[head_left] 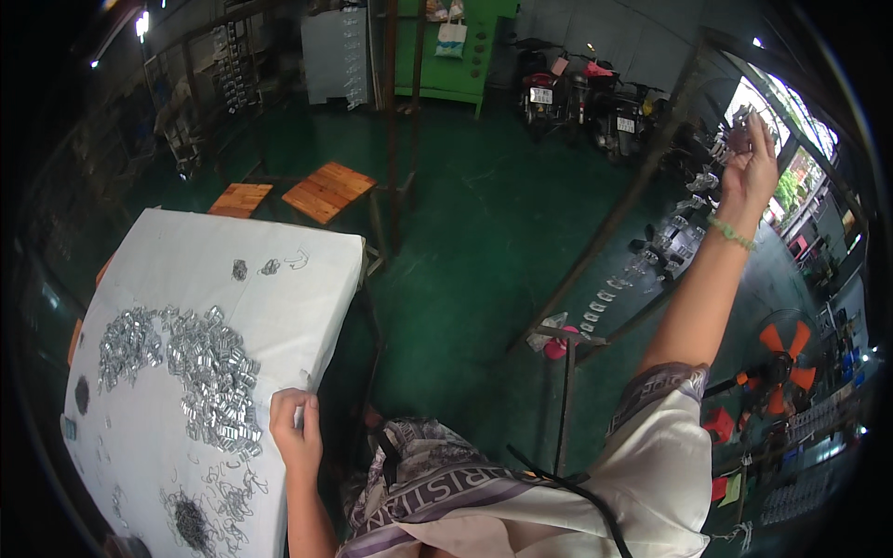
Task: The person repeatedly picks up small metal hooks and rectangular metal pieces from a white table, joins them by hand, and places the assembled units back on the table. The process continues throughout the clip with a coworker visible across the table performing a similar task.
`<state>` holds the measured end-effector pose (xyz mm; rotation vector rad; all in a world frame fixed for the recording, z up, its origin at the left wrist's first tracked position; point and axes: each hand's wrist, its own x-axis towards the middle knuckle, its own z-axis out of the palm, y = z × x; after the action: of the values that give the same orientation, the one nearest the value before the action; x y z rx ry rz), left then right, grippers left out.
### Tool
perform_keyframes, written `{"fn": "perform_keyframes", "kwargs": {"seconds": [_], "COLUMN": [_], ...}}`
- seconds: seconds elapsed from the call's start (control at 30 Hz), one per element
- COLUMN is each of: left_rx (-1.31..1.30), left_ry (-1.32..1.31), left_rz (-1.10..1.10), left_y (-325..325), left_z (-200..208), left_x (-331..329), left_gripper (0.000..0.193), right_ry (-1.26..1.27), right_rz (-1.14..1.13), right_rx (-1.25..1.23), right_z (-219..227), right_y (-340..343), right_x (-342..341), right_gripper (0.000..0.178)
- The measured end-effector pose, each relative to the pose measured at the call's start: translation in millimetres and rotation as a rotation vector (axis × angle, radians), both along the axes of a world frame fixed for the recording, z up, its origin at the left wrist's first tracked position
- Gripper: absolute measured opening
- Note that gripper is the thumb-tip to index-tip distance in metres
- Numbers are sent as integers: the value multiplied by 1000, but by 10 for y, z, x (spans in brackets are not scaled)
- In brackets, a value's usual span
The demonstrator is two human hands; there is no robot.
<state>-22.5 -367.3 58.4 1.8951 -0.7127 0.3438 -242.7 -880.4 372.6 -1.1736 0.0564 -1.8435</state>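
My left hand [296, 432] is closed at the right edge of a white-covered table [307, 265], with a small silvery metal piece partly showing between its fingers. To its left lies a heap of small shiny metal clips [209, 367]. Nearer to me on the same table are loose wire hooks [233, 498] and a dark pile of tiny wire parts [191, 523]. My right arm reaches far up and to the right. There my right hand [752, 172] has its fingers closed at the top of a hanging string of metal parts [684, 228]; what they grip is too small to make out.
A slanting metal frame bar [633, 200] runs beside the hanging parts. Below my right arm stands an orange-bladed fan [784, 353]. Wooden stools [327, 192] stand past the table. Motorbikes [577, 98] and a green cabinet [446, 56] are at the back.
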Motion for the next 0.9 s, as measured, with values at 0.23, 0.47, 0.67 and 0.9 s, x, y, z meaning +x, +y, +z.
{"fn": "perform_keyframes", "kwargs": {"seconds": [0.23,0.47,0.67,0.9], "left_rx": [18,46,79,133], "left_ry": [6,-8,-23,0], "left_rz": [-18,-61,-75,-82], "left_y": [-14,-111,-143,-147], "left_z": [20,21,9,-91], "left_x": [34,10,-23,-48], "left_gripper": [4,5,6,6], "right_ry": [-52,0,175,239], "right_rz": [-218,-397,-329,-232], "right_rx": [-35,31,103,136], "right_z": [401,884,1171,1337], "right_y": [-612,-1048,-1356,-1722], "right_x": [-579,-1182,-1525,-1711], "right_gripper": [29,28,28,31]}}
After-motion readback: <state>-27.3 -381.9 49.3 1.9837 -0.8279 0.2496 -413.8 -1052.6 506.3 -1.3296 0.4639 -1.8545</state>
